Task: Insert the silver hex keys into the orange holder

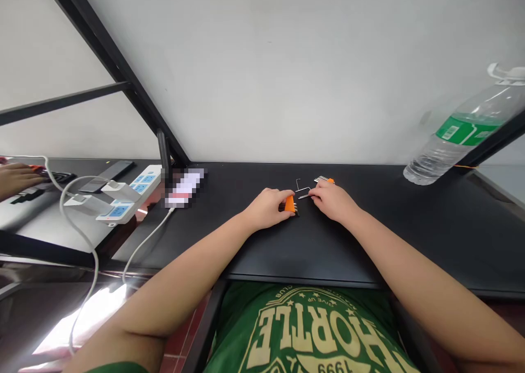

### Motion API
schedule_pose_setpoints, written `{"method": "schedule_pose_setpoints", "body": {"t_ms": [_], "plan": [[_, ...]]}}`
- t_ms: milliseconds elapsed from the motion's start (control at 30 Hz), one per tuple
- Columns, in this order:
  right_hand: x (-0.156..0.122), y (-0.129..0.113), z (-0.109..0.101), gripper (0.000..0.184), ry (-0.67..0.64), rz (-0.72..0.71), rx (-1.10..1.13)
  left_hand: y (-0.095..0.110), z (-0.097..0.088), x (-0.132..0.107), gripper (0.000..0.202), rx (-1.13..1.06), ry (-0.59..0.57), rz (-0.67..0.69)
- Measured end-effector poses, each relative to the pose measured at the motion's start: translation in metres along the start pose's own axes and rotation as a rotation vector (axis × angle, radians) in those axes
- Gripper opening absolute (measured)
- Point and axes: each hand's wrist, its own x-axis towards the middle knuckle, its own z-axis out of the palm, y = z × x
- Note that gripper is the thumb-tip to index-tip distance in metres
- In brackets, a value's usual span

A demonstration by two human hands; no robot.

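My left hand (pixel 268 208) grips an orange hex key holder (pixel 290 203) between thumb and fingers, with dark key ends showing at its right side. Just to the right, the thumb and fingers of my right hand (pixel 333 199) are closed on a thin metal hex key (pixel 304 197), whose end points toward the holder. Another small L-shaped key (pixel 298 185) lies on the black table beyond the gap between my hands. Behind my right fingers, several silver keys (pixel 320 178) and an orange piece (pixel 330 181) are partly hidden.
At the left, a white power strip (pixel 139 190) carries plugs and a white cable (pixel 141 239) that reaches a blurred phone (pixel 185 190). A large water bottle (pixel 451 138) leans at the right. Another person's hand (pixel 16 177) is at far left. Black frame bars (pixel 123 66) rise beside the table.
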Motion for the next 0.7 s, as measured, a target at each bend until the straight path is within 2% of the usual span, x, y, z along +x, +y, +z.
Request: {"method": "schedule_pose_setpoints", "body": {"t_ms": [167, 267, 433, 567, 700], "plan": [[-0.009, -0.015, -0.013, 0.012, -0.133, 0.098, -0.017, 0.002, 0.000, 0.000, 0.046, -0.010, -0.005, -0.012], [-0.014, -0.019, -0.018, 0.010, -0.186, 0.106, -0.037, 0.002, 0.001, 0.000, 0.046, -0.010, -0.017, -0.001], [-0.014, -0.014, -0.017, 0.018, -0.082, 0.036, -0.070, 0.002, 0.001, 0.000, 0.045, -0.029, -0.022, 0.007], [-0.013, -0.011, -0.018, 0.014, 0.047, -0.039, -0.116, 0.000, 0.001, 0.000, 0.046, -0.011, 0.000, 0.019], [-0.017, -0.012, -0.018, 0.010, 0.077, -0.084, 0.074, 0.000, 0.001, 0.000, 0.048, -0.009, -0.001, 0.009]]}}
